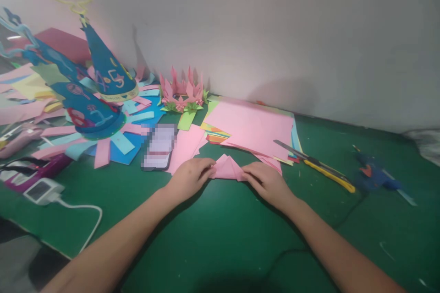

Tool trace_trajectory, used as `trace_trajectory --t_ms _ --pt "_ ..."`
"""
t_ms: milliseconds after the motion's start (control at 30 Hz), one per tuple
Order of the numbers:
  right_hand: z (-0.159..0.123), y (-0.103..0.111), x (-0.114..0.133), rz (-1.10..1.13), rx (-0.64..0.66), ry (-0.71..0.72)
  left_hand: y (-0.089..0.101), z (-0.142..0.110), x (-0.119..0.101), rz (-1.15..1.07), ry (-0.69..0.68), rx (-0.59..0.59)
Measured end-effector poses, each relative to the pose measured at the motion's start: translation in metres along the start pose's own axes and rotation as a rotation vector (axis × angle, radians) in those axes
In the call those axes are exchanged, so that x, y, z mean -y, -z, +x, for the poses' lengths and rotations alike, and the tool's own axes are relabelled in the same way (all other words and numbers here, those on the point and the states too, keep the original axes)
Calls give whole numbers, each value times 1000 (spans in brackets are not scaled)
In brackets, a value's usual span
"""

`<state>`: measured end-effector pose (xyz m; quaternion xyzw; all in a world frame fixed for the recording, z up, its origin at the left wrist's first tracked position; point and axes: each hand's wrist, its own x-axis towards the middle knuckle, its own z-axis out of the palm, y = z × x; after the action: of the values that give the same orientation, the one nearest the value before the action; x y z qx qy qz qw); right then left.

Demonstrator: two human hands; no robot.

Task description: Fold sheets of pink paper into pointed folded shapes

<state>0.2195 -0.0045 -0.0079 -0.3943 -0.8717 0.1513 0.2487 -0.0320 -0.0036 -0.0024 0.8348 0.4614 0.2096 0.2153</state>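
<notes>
A folded piece of pink paper with a raised triangular peak lies on the green table in front of me. My left hand pinches its left end between thumb and fingers. At the right end, my right hand pinches it in the same way. Just beyond it is a stack of coloured paper sheets, pink on top. More pink paper lies beyond my left hand. A yellow utility knife with its blade out rests partly on the stack, right of my right hand.
A phone lies left of the paper. Behind it stand a pink paper crown and blue cone hats with paper strips. A blue glue gun with its cord is at right. A power strip and white charger sit at left.
</notes>
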Motion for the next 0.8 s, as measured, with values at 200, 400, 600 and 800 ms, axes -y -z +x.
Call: trace_trajectory --t_ms 200,400,600,800 --pt "3 -4 4 -7 -3 -158 0 -1 -4 68 109 11" --pt "3 -7 6 -117 13 -116 1 2 -6 94 128 44" --pt "4 -10 6 -235 34 -107 -3 2 -6 177 106 26" --pt "4 -11 9 -307 42 -104 -1 4 -4 127 47 2"
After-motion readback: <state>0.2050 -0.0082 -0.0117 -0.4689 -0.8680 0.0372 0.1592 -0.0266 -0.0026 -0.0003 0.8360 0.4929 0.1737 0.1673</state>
